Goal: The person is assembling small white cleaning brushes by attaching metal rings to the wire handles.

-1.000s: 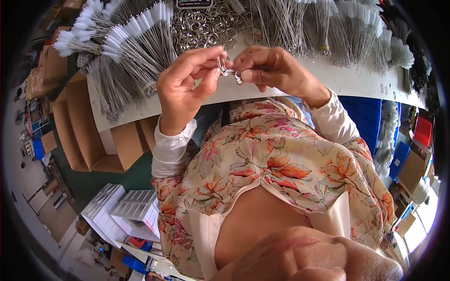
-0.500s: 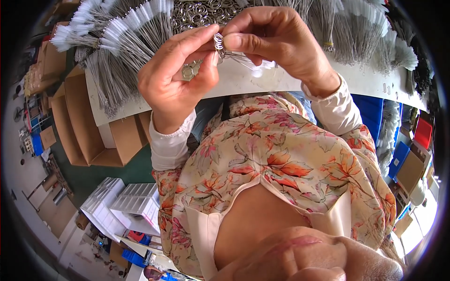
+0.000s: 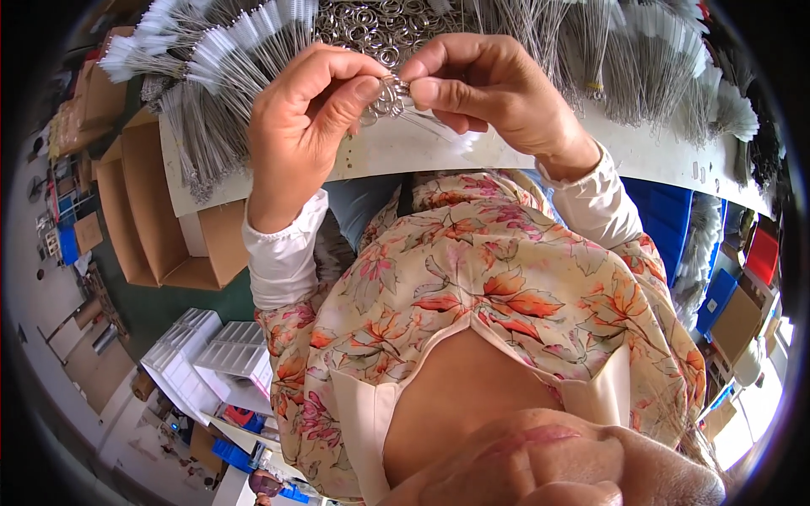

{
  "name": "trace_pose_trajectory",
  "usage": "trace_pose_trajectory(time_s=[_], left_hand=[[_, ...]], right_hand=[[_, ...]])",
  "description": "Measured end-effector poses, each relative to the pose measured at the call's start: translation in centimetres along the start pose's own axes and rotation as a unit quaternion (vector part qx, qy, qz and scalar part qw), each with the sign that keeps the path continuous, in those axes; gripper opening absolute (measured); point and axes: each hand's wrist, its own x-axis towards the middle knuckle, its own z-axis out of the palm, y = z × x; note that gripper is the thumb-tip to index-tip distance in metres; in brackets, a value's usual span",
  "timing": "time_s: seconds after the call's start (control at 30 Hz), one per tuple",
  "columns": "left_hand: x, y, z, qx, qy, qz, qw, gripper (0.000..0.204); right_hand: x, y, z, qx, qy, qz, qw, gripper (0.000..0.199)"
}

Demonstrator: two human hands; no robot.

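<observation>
Above the table's near edge, my left hand (image 3: pixel 299 126) and my right hand (image 3: pixel 502 97) meet fingertip to fingertip. Between them hangs a small cluster of shiny metal rings (image 3: pixel 389 103). The left thumb and forefinger pinch the cluster's left side; the right thumb and forefinger grip its right side. Thin wire brushes (image 3: pixel 437 128) with white bristle tips slant down to the right beneath my right hand. Their wire ends run toward the rings, but fingers hide whether they are threaded on. Just beyond my fingers lies a heap of loose metal rings (image 3: pixel 371 25).
Bundles of wire brushes (image 3: pixel 224 88) lie on the white table (image 3: pixel 354 160) at left, and more brush bundles (image 3: pixel 650 80) at right. An open cardboard box (image 3: pixel 156 211) stands below left. White plastic racks (image 3: pixel 181 363) are behind it; blue bins (image 3: pixel 654 219) stand at right.
Both hands have shifted slightly down and toward me. My left fingers have closed from a looser hold into a tight pinch, and the rings now fan apart.
</observation>
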Motion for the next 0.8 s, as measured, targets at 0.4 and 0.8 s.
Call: trace_pose_trajectory(time_s=[0.4,0.8], left_hand=[[-2.2,1.4,0.6,-0.173,-0.007,-0.125,0.977,0.016],[-3.6,3.7,0.2,-0.169,0.176,-0.021,0.97,0.014]], right_hand=[[-0.3,0.3,-0.4,-0.037,-0.054,-0.051,0.997,0.011],[0.3,0.0,3.0,-0.042,-0.089,-0.096,0.99,0.013]])
